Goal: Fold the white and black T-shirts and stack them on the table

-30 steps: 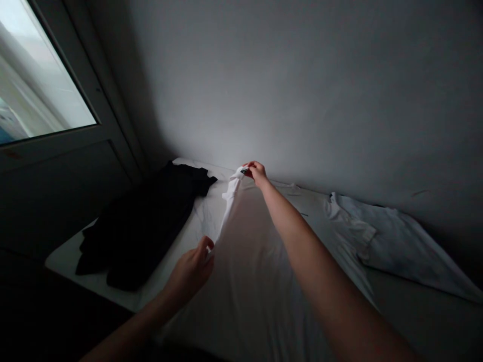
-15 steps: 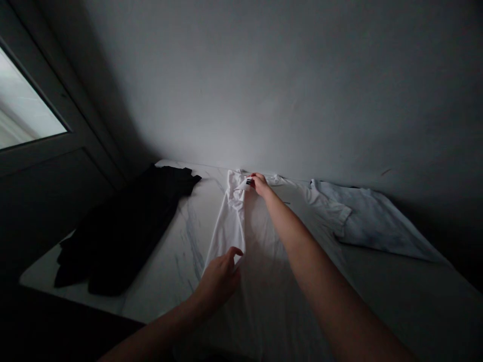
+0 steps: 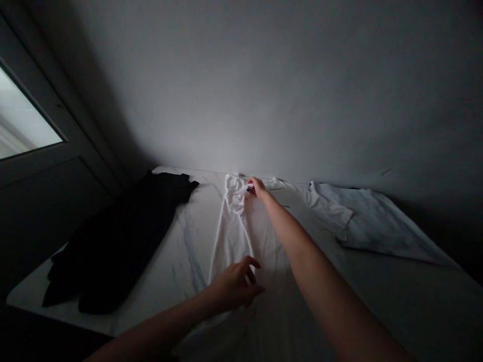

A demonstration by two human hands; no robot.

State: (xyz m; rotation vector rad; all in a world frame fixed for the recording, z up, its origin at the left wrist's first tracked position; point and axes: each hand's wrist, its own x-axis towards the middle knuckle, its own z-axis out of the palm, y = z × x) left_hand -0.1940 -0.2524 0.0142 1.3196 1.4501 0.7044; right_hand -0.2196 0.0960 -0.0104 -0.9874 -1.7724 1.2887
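A white T-shirt (image 3: 271, 241) lies spread over the table, its left side folded inward in a long strip with a bunched upper end. At the far end, by the dark printed label, my right hand (image 3: 257, 188) is closed on the shirt near its neckline. Nearer to me, my left hand (image 3: 237, 284) hovers over or rests on the folded strip; I cannot tell which. Its fingers are apart and curved, with nothing visible between them.
Dark clothing (image 3: 124, 236) lies on the left of the marble-patterned table (image 3: 190, 241). A folded grey-blue garment (image 3: 377, 221) lies at the right, touching the shirt's sleeve. A plain wall (image 3: 241, 90) stands behind the table, and a door with a glass pane (image 3: 26, 115) is at the left.
My left hand has let go of the shirt's folded edge and moved a little to the right, its fingers spreading. My right hand stays at the neckline.
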